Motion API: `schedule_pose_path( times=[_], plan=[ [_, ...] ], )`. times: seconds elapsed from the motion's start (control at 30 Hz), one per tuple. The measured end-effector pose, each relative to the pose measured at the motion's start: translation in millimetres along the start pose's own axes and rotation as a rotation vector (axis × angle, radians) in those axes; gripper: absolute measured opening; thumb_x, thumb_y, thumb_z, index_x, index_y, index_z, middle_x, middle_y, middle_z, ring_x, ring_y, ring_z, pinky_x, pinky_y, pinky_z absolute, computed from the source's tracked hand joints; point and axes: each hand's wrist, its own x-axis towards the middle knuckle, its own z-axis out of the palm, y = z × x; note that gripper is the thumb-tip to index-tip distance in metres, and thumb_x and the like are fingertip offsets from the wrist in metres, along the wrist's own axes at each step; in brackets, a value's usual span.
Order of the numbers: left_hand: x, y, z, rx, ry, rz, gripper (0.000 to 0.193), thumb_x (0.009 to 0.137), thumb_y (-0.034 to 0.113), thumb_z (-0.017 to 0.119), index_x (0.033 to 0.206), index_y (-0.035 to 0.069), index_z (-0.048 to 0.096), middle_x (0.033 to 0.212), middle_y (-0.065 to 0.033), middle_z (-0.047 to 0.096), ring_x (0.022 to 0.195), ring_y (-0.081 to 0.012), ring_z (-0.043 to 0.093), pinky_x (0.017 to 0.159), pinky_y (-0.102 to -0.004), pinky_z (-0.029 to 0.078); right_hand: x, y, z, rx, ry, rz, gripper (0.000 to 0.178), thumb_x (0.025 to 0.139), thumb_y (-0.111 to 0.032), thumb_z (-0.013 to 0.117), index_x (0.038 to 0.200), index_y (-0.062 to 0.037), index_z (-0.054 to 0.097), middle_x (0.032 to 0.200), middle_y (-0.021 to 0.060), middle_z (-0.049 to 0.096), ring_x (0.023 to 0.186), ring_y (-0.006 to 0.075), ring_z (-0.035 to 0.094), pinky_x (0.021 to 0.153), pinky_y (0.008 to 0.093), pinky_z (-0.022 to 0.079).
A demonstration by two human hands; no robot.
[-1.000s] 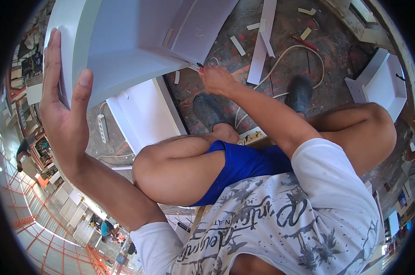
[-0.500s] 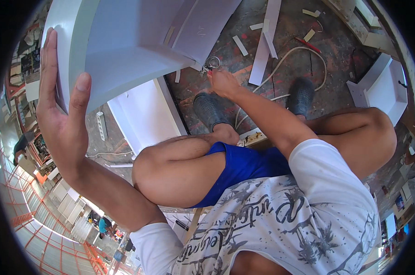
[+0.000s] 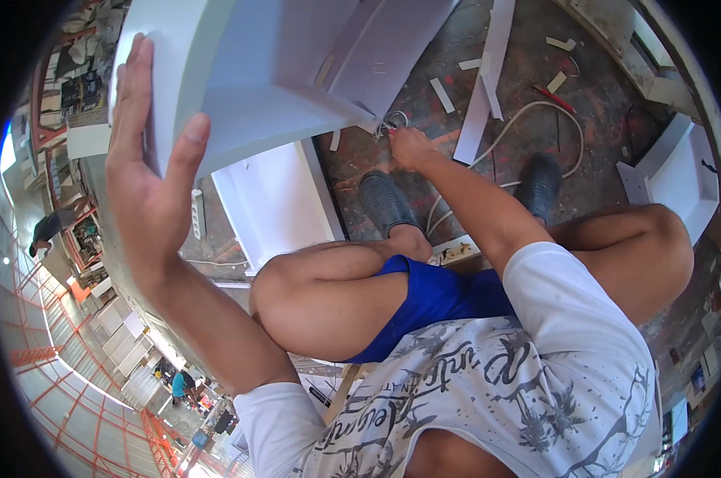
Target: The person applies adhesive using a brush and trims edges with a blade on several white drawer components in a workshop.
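Note:
A large white panel structure point(image 3: 253, 119), like an open cabinet or box, stands tilted at the upper left. Against its outer left side lies my left hand point(image 3: 149, 151), palm flat, fingers stretched and thumb apart over the edge. My right hand point(image 3: 410, 149) is closed at the structure's lower inner corner, above the floor. A small red thing point(image 3: 392, 132) shows at its fingers, perhaps a tool handle; most of it is hidden. Beside those fingers are thin shiny wire-like loops point(image 3: 395, 119), touching or close to the corner.
Under the structure sits a white open box point(image 3: 269, 199). White strips point(image 3: 481, 111), a pale cable point(image 3: 500, 139) and a red pen-like thing point(image 3: 553, 99) lie on the stained floor point(image 3: 424, 80). Another white piece point(image 3: 679, 171) leans at right. A power strip point(image 3: 198, 213) lies left; a person point(image 3: 182, 385) is far behind.
The whole view has shifted, so the structure, floor things and both hands appear farther right. My left hand still lies flat on the panel, and my right hand stays closed at the corner.

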Motion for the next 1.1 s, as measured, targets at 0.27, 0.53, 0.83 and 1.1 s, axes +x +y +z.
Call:
schedule_pose_path(
  times=[0.27,0.53,0.83,1.1],
  plan=[
    [0.0,2.0,-2.2,0.006,0.000,0.006,0.073,0.095,0.030,0.072,0.157,0.003,0.046,0.163,-0.0190,0.045,0.156,-0.0355,0.032,0.127,-0.0459,0.024,-15.8,8.8,18.3,0.008,0.028,0.019,0.050,0.109,-0.036,0.043,0.107,0.0061,0.069,0.107,0.0324,0.072,0.105,0.0498,0.069,0.097,0.0588,0.052],
    [-4.0,-1.1,-1.0,-0.008,0.003,-0.024,0.073,0.096,0.032,0.072,0.158,0.005,0.045,0.163,-0.0188,0.044,0.156,-0.0347,0.032,0.126,-0.0451,0.025,-10.5,-33.4,-7.5,-0.068,-0.073,-0.052,0.037,0.104,-0.027,0.051,0.112,0.0048,0.069,0.112,0.0281,0.073,0.111,0.0470,0.068,0.099,0.0555,0.052],
    [-3.1,0.5,-1.6,-0.020,-0.002,-0.050,0.074,0.096,0.035,0.072,0.159,0.005,0.045,0.164,-0.0183,0.043,0.155,-0.0331,0.034,0.126,-0.0437,0.027,-12.7,-11.3,27.0,0.128,0.153,0.017,0.040,0.107,-0.029,0.048,0.101,0.0049,0.068,0.102,0.0338,0.071,0.101,0.0502,0.069,0.091,0.0589,0.053],
    [-7.8,0.4,-7.0,-0.006,0.005,-0.060,0.074,0.096,0.035,0.072,0.158,0.005,0.045,0.164,-0.0189,0.042,0.155,-0.0316,0.035,0.126,-0.0430,0.027,-17.9,-24.5,12.9,0.106,0.059,-0.016,0.042,0.106,-0.030,0.049,0.103,0.0045,0.072,0.108,0.0307,0.072,0.106,0.0491,0.069,0.095,0.0579,0.053]
  ],
)
